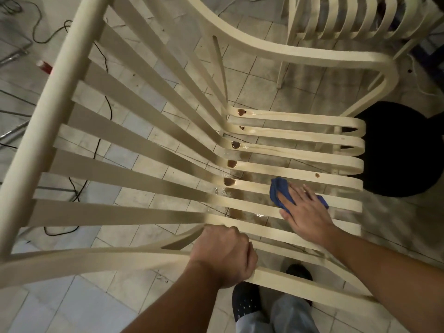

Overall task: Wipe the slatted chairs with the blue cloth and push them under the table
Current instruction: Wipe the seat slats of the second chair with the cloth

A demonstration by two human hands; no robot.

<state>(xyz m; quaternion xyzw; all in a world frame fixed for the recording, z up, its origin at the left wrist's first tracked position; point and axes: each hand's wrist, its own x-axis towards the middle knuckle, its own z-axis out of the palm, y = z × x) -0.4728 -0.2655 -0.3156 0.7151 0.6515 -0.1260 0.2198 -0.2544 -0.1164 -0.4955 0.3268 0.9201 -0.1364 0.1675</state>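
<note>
Head view: our left hand [222,254] is clamped on the cream slatted plastic chair's [134,131] armrest; our right hand [306,207], fingers flat, presses the crumpled blue cloth [280,191] onto the seat slats.

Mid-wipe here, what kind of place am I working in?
Probably a home dining or patio area: tiled floor, a cream slatted chair with a second chair beyond, loose cables on the tiles.
</note>
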